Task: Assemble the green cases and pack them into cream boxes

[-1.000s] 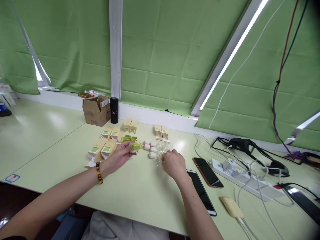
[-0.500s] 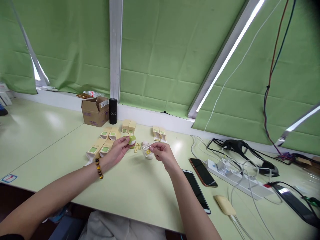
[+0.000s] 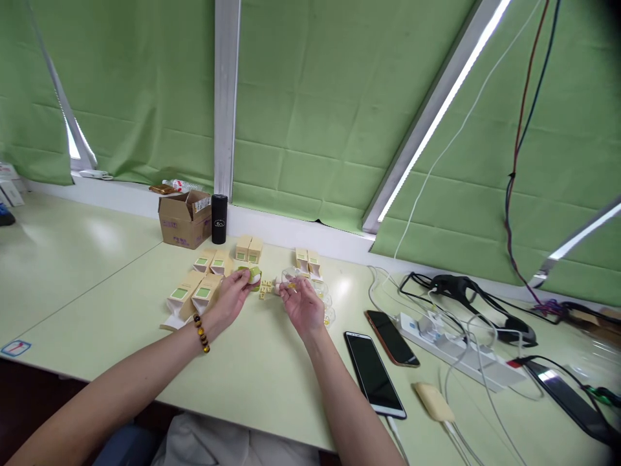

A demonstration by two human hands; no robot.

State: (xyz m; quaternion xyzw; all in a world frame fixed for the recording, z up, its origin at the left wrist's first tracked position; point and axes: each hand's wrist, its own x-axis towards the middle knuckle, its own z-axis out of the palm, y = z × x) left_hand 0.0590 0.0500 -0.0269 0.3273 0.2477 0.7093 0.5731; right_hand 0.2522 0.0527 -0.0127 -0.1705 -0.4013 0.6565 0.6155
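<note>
My left hand (image 3: 231,301), a beaded bracelet at its wrist, is closed on a small rounded green-and-white object (image 3: 255,276). Just to the right, my right hand (image 3: 306,312) is turned partly palm up. Its fingertips pinch a small yellow-and-clear plastic piece (image 3: 291,285), whose exact shape is too small to make out. Between the hands, several little yellow pieces (image 3: 265,289) lie on the table. Clear round plastic pieces with yellow spots (image 3: 329,316) lie beside and behind my right hand, partly hidden by it.
Several small beige boxes with green labels (image 3: 180,294) stand left and behind the hands. Farther back are a cardboard box (image 3: 183,223) and a black tumbler (image 3: 218,220). On the right lie a white phone (image 3: 374,374), another phone (image 3: 392,338) and a cabled power strip (image 3: 451,353).
My right hand has moved slightly left and rolled palm up, and the clear plastic pieces on the table now show beside it. My left hand still holds the green-and-white object.
</note>
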